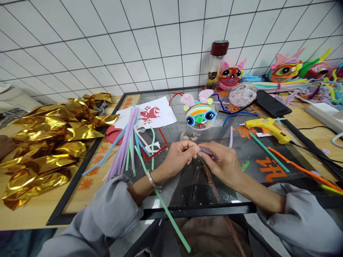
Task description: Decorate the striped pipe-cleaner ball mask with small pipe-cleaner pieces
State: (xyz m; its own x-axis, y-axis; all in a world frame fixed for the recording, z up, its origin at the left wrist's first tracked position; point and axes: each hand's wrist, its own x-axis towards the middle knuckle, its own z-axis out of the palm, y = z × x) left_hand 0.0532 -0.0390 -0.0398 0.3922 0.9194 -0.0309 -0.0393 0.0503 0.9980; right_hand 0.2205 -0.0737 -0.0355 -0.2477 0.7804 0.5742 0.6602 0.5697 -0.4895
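My left hand (pixel 179 154) and my right hand (pixel 222 161) meet over the glass tabletop (pixel 193 185), fingers pinched together. Between them runs a short lilac pipe cleaner (pixel 205 151), held at both ends. A silver bracelet (pixel 151 179) circles my left wrist. Just beyond my hands stands a striped round pipe-cleaner creature (pixel 200 113) with big blue eyes and pink ears. A bundle of lilac, blue and green pipe cleaners (pixel 125 142) lies to the left of my left hand.
A yellow glue gun (pixel 266 127) lies to the right, with orange and green pipe cleaners (pixel 278 159) beside it. Crumpled gold foil (pixel 50 142) covers the left of the table. A bottle (pixel 216 64), more pipe-cleaner figures (pixel 286 69), a black phone (pixel 271 103) and a red paper-cut sheet (pixel 152 113) sit at the back.
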